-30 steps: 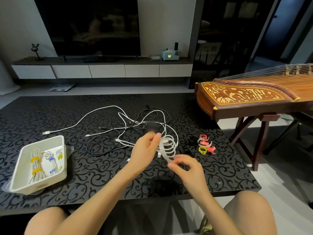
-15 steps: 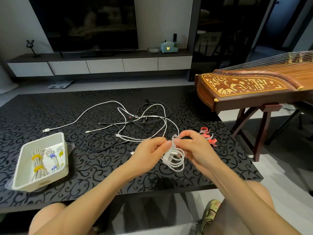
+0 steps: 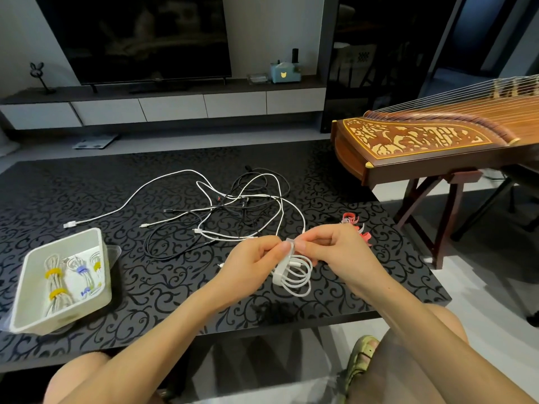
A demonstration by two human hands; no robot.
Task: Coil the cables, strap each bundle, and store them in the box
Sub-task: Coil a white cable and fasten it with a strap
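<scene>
A small coil of white cable (image 3: pixel 296 277) hangs above the table's front edge, with a white strap (image 3: pixel 284 259) looped around its left side. My left hand (image 3: pixel 252 262) pinches the strap's top end, and my right hand (image 3: pixel 331 247) pinches it from the other side, fingertips nearly touching. Behind them a tangle of loose white and black cables (image 3: pixel 233 205) lies on the black patterned table (image 3: pixel 131 275). The white box (image 3: pixel 62 279) at the front left holds several strapped bundles with yellow and blue straps.
A few red and pink straps (image 3: pixel 354 225) lie on the table behind my right hand. A wooden zither on a stand (image 3: pixel 437 147) juts in at the right, close to the table's edge. A TV cabinet (image 3: pixel 175 106) stands beyond the table.
Both hands came together at the top of the coil; the strap, held out loose by my right hand a second ago, now wraps around the bundle. The view has shifted slightly.
</scene>
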